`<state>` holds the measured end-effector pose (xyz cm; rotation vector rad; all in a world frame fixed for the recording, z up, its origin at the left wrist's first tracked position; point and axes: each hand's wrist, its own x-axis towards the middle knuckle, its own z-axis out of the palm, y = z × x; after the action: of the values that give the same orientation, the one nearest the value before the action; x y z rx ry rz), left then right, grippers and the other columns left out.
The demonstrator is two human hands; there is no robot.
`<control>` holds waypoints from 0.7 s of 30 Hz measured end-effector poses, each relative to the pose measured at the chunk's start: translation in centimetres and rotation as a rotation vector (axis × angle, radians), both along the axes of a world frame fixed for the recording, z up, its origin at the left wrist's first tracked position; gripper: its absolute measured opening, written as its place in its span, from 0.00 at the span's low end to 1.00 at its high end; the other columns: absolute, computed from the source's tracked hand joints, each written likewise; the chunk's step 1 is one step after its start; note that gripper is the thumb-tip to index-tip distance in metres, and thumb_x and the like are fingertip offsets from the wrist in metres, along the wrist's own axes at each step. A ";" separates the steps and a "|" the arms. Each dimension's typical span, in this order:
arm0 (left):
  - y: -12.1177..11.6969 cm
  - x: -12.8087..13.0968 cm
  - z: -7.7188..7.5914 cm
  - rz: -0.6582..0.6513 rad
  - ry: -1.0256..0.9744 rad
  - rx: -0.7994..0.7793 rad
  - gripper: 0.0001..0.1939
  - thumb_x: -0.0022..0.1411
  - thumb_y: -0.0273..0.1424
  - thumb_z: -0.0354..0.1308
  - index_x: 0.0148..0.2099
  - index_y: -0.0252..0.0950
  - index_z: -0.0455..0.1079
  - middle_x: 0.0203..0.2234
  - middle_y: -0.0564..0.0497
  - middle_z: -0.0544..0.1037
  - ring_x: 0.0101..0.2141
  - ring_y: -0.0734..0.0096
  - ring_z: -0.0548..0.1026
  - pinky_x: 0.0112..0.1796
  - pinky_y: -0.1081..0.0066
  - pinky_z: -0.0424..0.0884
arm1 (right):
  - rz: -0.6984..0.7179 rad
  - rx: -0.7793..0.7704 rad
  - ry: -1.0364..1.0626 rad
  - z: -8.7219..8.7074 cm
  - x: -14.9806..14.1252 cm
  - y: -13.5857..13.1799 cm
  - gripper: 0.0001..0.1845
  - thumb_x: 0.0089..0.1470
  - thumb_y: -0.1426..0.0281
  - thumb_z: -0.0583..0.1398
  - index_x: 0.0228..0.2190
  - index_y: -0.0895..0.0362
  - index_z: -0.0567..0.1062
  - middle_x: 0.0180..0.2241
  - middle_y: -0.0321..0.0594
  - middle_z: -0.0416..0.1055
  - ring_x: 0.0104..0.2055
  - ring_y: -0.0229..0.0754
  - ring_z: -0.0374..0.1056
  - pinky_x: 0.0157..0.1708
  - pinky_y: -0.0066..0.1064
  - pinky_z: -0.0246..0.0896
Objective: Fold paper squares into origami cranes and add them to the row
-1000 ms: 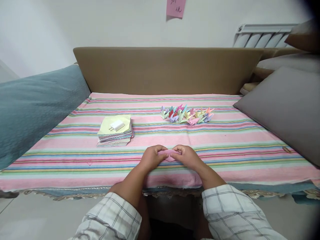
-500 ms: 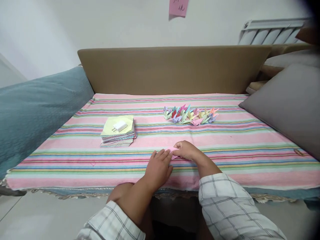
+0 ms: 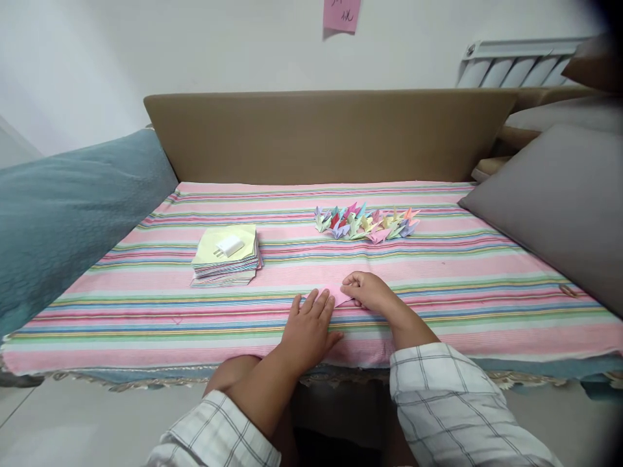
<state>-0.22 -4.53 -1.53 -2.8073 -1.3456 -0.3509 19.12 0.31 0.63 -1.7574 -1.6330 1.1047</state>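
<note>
A small folded piece of pink paper [image 3: 337, 296] lies on the striped cloth [image 3: 160, 285] in front of me. My left hand [image 3: 310, 324] rests flat over its left part, fingers stretched out and thumb apart. At the paper's right end, my right hand [image 3: 367, 290] has its fingers curled and pinched against the edge. Part of the paper is hidden under the left fingers.
To the left stands a stack of coloured paper squares [image 3: 207, 244] with a white charger plug [image 3: 229, 245] on top. Several folded paper cranes [image 3: 353, 224] sit farther back. A teal cushion [image 3: 73, 214] and a grey pillow [image 3: 559, 194] flank the cloth.
Both hands were pinching the pink paper at its two sides. My left hand has let go and flattened onto it, while my right hand has shifted slightly rightward along its edge.
</note>
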 end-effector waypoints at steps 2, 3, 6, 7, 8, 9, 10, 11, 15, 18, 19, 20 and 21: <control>0.0 0.1 0.0 -0.001 -0.001 0.007 0.32 0.60 0.47 0.50 0.63 0.41 0.54 0.62 0.45 0.57 0.61 0.52 0.54 0.58 0.48 0.48 | -0.040 0.088 -0.133 0.0 0.4 -0.1 0.10 0.47 0.66 0.60 0.32 0.57 0.72 0.21 0.34 0.71 0.22 0.36 0.66 0.23 0.26 0.59; -0.1 0.1 0.0 -0.002 -0.001 0.010 0.32 0.60 0.47 0.49 0.63 0.41 0.54 0.62 0.46 0.57 0.60 0.52 0.55 0.58 0.47 0.48 | -0.073 0.155 -0.225 0.0 0.4 -0.3 0.09 0.47 0.66 0.60 0.32 0.57 0.73 0.25 0.37 0.72 0.26 0.38 0.68 0.26 0.28 0.61; -0.1 0.2 0.0 -0.004 0.000 0.013 0.32 0.61 0.48 0.49 0.63 0.41 0.55 0.62 0.46 0.58 0.60 0.52 0.55 0.57 0.46 0.48 | -0.131 0.442 -0.442 -0.1 -0.2 -1.3 0.10 0.53 0.69 0.55 0.35 0.57 0.75 0.36 0.45 0.74 0.39 0.45 0.69 0.40 0.36 0.63; 0.0 0.1 0.0 -0.004 0.000 0.010 0.31 0.61 0.48 0.49 0.63 0.40 0.55 0.61 0.46 0.58 0.60 0.52 0.55 0.57 0.46 0.48 | -0.080 0.547 -0.454 -0.2 -0.6 -1.9 0.13 0.56 0.70 0.51 0.38 0.57 0.75 0.39 0.46 0.74 0.44 0.46 0.68 0.45 0.38 0.62; 0.0 0.1 0.0 -0.002 0.000 0.006 0.31 0.61 0.47 0.49 0.62 0.40 0.55 0.61 0.46 0.58 0.60 0.52 0.55 0.57 0.45 0.48 | 0.029 0.626 -0.440 -0.4 -1.1 -2.5 0.17 0.59 0.70 0.49 0.42 0.57 0.74 0.44 0.46 0.73 0.49 0.45 0.66 0.51 0.39 0.58; 0.0 0.1 0.0 -0.001 -0.001 0.000 0.30 0.61 0.47 0.49 0.62 0.41 0.56 0.61 0.46 0.59 0.60 0.52 0.55 0.57 0.45 0.48 | 0.179 0.666 -0.437 -0.6 -1.6 -3.2 0.20 0.60 0.69 0.47 0.49 0.57 0.70 0.50 0.47 0.69 0.55 0.45 0.62 0.55 0.41 0.54; 0.1 0.1 0.1 -0.001 -0.001 -0.006 0.30 0.61 0.46 0.49 0.62 0.41 0.56 0.61 0.46 0.60 0.60 0.52 0.55 0.57 0.46 0.48 | 0.299 0.675 -0.458 -0.9 -2.0 -3.8 0.23 0.61 0.65 0.47 0.55 0.57 0.64 0.56 0.47 0.63 0.60 0.46 0.55 0.58 0.44 0.49; 0.1 0.1 0.1 -0.006 0.000 -0.015 0.30 0.61 0.45 0.49 0.62 0.41 0.55 0.60 0.46 0.60 0.60 0.53 0.55 0.58 0.46 0.48 | 0.390 0.659 -0.488 -1.3 -2.3 -4.4 0.28 0.61 0.60 0.47 0.59 0.57 0.58 0.60 0.47 0.56 0.63 0.48 0.49 0.60 0.47 0.45; 0.3 -0.2 0.5 -0.014 0.011 -0.059 0.31 0.60 0.43 0.51 0.63 0.41 0.53 0.61 0.45 0.60 0.61 0.52 0.54 0.57 0.44 0.47 | 0.467 0.549 -0.634 -2.6 -1.8 -5.5 0.40 0.57 0.49 0.47 0.63 0.59 0.47 0.63 0.51 0.46 0.66 0.51 0.40 0.60 0.55 0.39; 0.5 -0.9 1.0 0.029 0.014 -0.096 0.35 0.57 0.49 0.52 0.63 0.40 0.55 0.61 0.44 0.58 0.61 0.48 0.52 0.57 0.40 0.44 | 0.451 0.493 -0.671 -2.7 -0.8 -5.3 0.38 0.57 0.49 0.47 0.62 0.56 0.48 0.63 0.51 0.46 0.66 0.52 0.41 0.59 0.57 0.40; 0.7 -1.3 1.2 0.051 0.017 -0.113 0.36 0.56 0.50 0.53 0.62 0.40 0.55 0.61 0.43 0.58 0.61 0.47 0.52 0.56 0.39 0.43 | 0.451 0.482 -0.667 -2.6 -0.5 -5.2 0.36 0.58 0.51 0.47 0.62 0.56 0.49 0.63 0.50 0.46 0.66 0.51 0.41 0.59 0.57 0.40; 0.8 -1.6 1.4 0.074 0.018 -0.129 0.37 0.54 0.51 0.54 0.62 0.40 0.56 0.61 0.43 0.58 0.61 0.45 0.52 0.56 0.37 0.42 | 0.450 0.471 -0.660 -2.5 -0.4 -5.1 0.34 0.60 0.53 0.46 0.62 0.55 0.50 0.63 0.49 0.47 0.65 0.51 0.41 0.59 0.57 0.40; 1.0 -2.0 1.6 0.104 0.014 -0.139 0.37 0.54 0.51 0.55 0.62 0.40 0.57 0.61 0.42 0.59 0.61 0.44 0.52 0.55 0.35 0.42 | 0.446 0.460 -0.652 -2.4 -0.4 -5.1 0.31 0.61 0.56 0.46 0.62 0.55 0.51 0.63 0.48 0.47 0.65 0.50 0.42 0.59 0.56 0.40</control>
<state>-2.25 -3.54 0.07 -2.8265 -1.5635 -0.2450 18.76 -4.77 -1.78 -1.5525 -2.5114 0.2404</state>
